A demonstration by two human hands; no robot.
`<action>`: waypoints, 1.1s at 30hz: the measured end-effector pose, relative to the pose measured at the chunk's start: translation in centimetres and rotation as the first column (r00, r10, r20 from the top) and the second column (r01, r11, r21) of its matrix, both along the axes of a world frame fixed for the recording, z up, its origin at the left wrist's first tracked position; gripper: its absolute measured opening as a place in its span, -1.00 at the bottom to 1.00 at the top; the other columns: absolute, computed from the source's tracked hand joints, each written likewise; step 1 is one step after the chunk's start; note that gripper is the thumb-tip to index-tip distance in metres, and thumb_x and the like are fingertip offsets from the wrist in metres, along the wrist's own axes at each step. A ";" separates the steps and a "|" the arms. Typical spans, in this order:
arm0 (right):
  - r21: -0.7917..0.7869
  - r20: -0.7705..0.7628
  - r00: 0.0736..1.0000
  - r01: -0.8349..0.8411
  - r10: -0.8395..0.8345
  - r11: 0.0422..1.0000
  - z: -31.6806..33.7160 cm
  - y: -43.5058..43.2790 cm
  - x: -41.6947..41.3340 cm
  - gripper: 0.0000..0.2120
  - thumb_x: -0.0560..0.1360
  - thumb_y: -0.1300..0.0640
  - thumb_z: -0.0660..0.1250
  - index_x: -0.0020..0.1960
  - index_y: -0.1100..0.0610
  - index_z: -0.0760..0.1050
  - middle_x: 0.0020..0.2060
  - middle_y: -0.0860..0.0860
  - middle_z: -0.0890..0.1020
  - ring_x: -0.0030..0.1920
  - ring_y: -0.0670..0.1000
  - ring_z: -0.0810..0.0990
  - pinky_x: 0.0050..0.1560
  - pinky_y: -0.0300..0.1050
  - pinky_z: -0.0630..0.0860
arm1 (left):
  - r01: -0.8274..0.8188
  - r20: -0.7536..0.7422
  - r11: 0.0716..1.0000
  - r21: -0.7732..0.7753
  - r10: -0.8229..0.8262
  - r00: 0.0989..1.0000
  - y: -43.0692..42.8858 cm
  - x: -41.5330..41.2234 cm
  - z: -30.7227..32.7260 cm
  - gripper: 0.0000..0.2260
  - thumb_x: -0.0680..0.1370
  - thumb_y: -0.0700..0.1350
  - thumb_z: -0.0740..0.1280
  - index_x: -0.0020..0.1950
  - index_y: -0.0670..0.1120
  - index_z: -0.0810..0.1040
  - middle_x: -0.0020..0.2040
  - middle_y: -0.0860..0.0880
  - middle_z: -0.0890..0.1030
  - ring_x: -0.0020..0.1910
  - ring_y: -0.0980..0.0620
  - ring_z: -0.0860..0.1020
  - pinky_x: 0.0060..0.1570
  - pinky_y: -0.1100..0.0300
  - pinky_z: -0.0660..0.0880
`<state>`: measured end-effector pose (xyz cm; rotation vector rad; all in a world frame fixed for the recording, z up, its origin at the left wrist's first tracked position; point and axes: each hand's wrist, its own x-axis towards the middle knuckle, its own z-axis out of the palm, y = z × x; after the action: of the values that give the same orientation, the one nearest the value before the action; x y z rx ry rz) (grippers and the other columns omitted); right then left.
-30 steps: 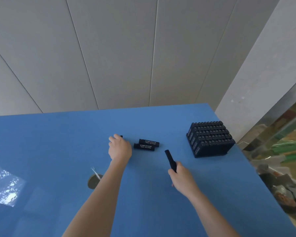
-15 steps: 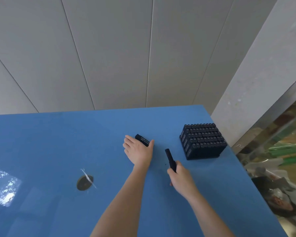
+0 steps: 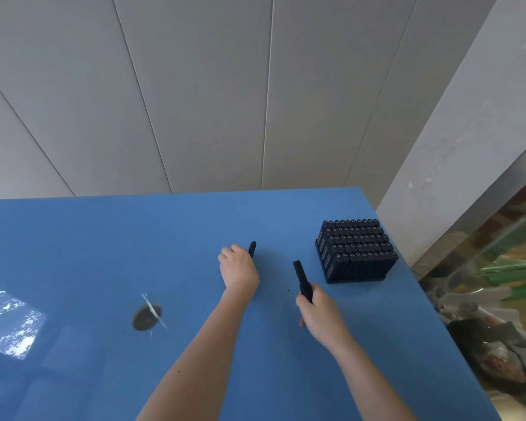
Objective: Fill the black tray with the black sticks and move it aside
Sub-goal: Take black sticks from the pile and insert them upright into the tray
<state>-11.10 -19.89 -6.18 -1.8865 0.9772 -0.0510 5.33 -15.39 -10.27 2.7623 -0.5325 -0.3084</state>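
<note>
The black tray stands at the right side of the blue table, packed with several upright black sticks. My right hand grips a black stick that points away from me, a short way left of the tray. My left hand is curled round another black stick, whose top end pokes out past my fingers. How many sticks that hand holds is hidden. No loose sticks show on the table.
A round dark hole with a clear strip across it lies in the table left of my left arm. The table's right edge borders a cluttered floor area. A grey panelled wall rises behind the table.
My left hand moved right over the two loose sticks, closed on them and lifted; they no longer lie on the table. My right hand kept holding its stick in place.
</note>
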 end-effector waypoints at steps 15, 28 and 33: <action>0.712 0.414 0.908 -0.275 -0.069 0.645 1.1 8.4 2.9 -0.85 0.55 0.29 0.12 -0.17 0.11 0.29 -0.44 -0.02 0.35 -0.54 -0.05 0.24 -0.37 -0.20 0.24 | -0.458 -0.528 0.575 -0.678 0.054 0.848 16.1 -1.5 4.8 -0.91 0.57 -0.26 0.20 -0.11 -0.10 0.35 -0.30 -0.05 0.48 -0.45 -0.02 0.34 -0.40 0.18 0.30; 0.748 0.541 0.749 -0.636 0.383 0.189 3.8 32.0 6.8 -0.96 0.48 0.17 0.17 -0.11 0.14 0.31 -0.41 0.00 0.36 -0.54 -0.04 0.33 -0.42 -0.22 0.32 | -0.552 -0.552 0.361 -0.752 0.113 0.826 43.9 -6.4 12.3 -0.86 0.56 -0.27 0.26 -0.20 -0.18 0.40 -0.41 -0.05 0.41 -0.56 0.06 0.33 -0.53 0.29 0.30; 0.756 0.532 0.679 -0.650 0.505 0.077 4.2 43.2 6.1 -0.91 0.51 0.18 0.10 -0.17 0.10 0.30 -0.45 -0.03 0.30 -0.60 -0.11 0.23 -0.47 -0.29 0.28 | -0.582 -0.562 0.265 -0.769 0.155 0.812 53.7 -8.0 12.7 -0.97 0.56 -0.23 0.27 -0.05 -0.17 0.49 -0.41 -0.03 0.37 -0.53 0.07 0.28 -0.55 0.29 0.24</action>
<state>-4.97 23.29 -1.97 -0.9697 -0.0702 0.7419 -2.69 38.36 2.39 1.5069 0.1253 -0.2817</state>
